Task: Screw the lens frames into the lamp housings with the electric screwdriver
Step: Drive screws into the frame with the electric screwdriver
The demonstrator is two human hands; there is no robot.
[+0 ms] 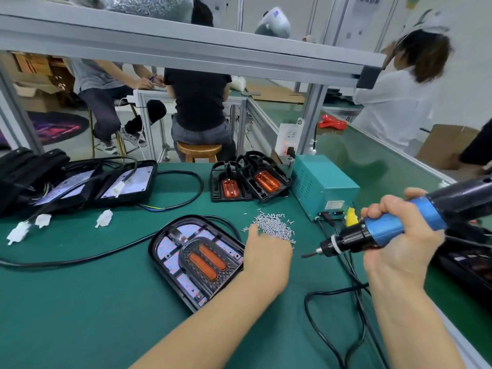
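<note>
Head view: right hand [399, 235] fingers wrapped round blue-black cylindrical screwdriver [394, 230]; left hand [266, 254] fingers hidden, over glinting screws [274, 226].

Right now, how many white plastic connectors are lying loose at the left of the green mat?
3: one at the far left edge, one just right of it, one further right. A fourth lies on the black housings; others may be hidden.

Our right hand [399, 235] grips the electric screwdriver [394, 230], bit pointing left. Our left hand [266, 251] reaches into the screw pile [274, 225], beside the lamp housing [197, 259] on the green surface [80, 302].
</note>
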